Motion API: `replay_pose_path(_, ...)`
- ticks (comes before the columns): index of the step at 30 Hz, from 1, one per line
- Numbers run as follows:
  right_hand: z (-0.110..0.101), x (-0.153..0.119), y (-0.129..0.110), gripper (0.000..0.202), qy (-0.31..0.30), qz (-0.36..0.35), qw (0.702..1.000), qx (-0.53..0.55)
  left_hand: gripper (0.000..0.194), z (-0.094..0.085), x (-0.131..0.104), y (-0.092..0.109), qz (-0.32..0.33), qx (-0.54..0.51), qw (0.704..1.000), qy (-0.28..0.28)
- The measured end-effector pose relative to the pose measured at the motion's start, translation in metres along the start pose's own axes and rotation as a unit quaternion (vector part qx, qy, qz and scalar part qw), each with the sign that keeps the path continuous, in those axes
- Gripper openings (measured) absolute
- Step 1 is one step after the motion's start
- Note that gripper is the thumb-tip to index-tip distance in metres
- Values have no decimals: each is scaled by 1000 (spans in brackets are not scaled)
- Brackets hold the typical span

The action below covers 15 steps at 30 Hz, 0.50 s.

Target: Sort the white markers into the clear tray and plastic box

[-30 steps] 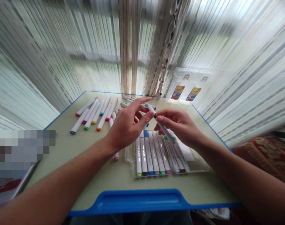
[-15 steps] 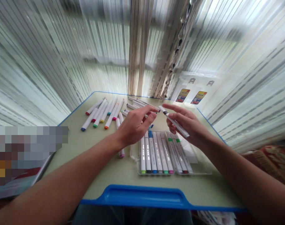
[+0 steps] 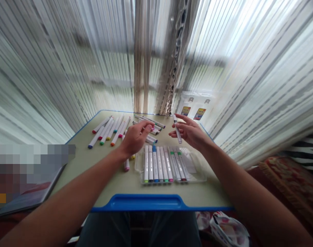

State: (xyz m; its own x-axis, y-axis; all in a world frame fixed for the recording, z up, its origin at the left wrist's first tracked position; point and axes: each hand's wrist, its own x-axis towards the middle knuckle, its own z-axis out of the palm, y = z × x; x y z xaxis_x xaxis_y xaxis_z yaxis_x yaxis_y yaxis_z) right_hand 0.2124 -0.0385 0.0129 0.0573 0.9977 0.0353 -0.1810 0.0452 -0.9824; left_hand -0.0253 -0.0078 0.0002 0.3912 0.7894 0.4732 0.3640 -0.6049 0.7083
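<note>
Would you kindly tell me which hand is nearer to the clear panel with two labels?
Right. The right hand, holding a marker, is just in front of the clear panel; the left hand is farther off, to the panel's left.

Since 1.0 s ago, my left hand (image 3: 135, 137) has come off the slim white dark-banded marker (image 3: 178, 134); now only my right hand (image 3: 191, 133) grips it, angled more steeply in view.

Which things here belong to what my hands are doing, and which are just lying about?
Likely in use:
marker in the right hand
clear case
markers inside it
loose markers

Probably just lying about:
fringed patterned cloth
plastic bag
</note>
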Motion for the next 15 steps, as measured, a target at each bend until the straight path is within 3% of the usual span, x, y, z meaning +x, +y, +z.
replay_pose_path(3, -4, 1, -8, 48, 14, -3, 1000, 1, 37, 1, 1, 0, -11, 1, 1000, 19)
replay_pose_path(8, -7, -7, -26, 61, 37, 19, 999, 23, 33, 2, 11, 10, 13, 19, 999, 41)
replay_pose_path(12, -18, -24, -26, 56, 46, 40, 998, 13, 31, 11, 14, 38, 14, -69, 997, 25)
replay_pose_path(15, -30, -40, -18, 56, 81, 34, 996, 6, 27, 29, 0, 65, 25, -148, 989, -11)
